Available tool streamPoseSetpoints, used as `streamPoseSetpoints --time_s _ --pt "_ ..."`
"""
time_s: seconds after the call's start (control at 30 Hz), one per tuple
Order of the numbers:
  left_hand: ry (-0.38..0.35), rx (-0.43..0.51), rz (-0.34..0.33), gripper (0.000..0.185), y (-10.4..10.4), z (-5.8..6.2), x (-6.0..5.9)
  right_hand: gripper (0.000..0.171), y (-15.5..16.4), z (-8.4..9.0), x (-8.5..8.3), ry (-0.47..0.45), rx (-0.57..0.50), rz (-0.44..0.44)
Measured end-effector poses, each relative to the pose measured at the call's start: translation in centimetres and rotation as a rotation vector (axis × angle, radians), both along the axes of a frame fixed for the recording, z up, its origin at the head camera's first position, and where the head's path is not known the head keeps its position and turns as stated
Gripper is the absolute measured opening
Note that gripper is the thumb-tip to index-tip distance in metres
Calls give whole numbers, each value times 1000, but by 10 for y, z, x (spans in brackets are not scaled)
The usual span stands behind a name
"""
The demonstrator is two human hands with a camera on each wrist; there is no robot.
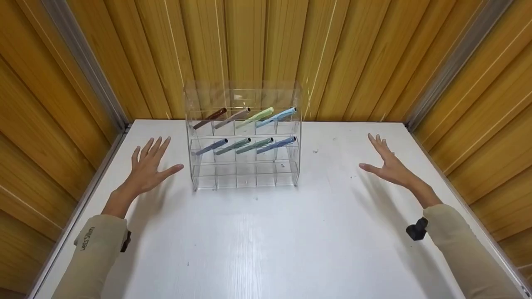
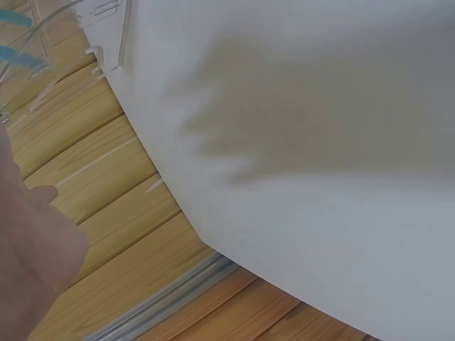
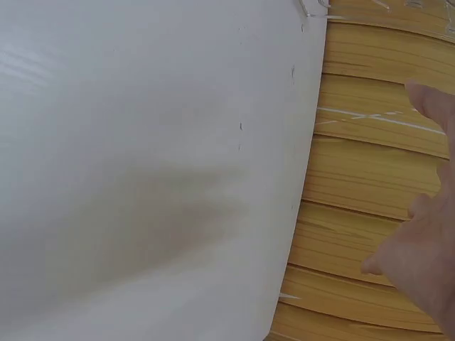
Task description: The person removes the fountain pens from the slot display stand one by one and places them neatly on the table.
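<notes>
A clear acrylic pen rack (image 1: 245, 180) stands toward the back of the white table, with several slanted pens in its two upper tiers. The top tier carries a dark brown pen (image 1: 210, 118), a mauve pen (image 1: 232, 118), a light green pen (image 1: 255, 117) and a light blue pen (image 1: 277, 117). Blue and green pens lie in the tier below; the bottom tier shows no pens. My left hand (image 1: 147, 168) hovers left of the rack, fingers spread, holding nothing. Over the table's right side my right hand (image 1: 390, 166) is held up, fingers extended and touching nothing.
The white table (image 1: 249, 241) has small dark marks on its surface. Yellow wood-look panels (image 1: 245, 50) enclose the back and both sides, with grey metal strips at the corners. A black wrist device (image 1: 417, 229) sits at the right sleeve.
</notes>
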State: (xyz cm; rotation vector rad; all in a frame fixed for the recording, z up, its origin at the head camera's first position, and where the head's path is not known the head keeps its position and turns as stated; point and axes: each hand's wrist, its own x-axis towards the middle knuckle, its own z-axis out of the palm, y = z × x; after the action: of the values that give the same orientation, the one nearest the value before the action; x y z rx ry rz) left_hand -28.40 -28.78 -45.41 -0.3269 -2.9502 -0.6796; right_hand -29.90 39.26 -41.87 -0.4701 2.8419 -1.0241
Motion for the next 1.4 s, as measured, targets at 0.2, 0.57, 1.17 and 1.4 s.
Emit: streamPoseSetpoints --time_s 0.2,0.57,1.17,1.4 --pt "-24 23 -2 96 5 -3 -2 99 -8 -6 -1 -53 -22 -24" --pt "-93 228 11 92 14 -18 -7 94 -16 -15 0 -91 -137 -30" --pt "-276 666 -58 79 34 -30 -13 79 -37 -35 4 -127 -349 8" --pt "-353 765 -65 79 38 -31 -18 74 -49 -35 -3 -138 -356 41"
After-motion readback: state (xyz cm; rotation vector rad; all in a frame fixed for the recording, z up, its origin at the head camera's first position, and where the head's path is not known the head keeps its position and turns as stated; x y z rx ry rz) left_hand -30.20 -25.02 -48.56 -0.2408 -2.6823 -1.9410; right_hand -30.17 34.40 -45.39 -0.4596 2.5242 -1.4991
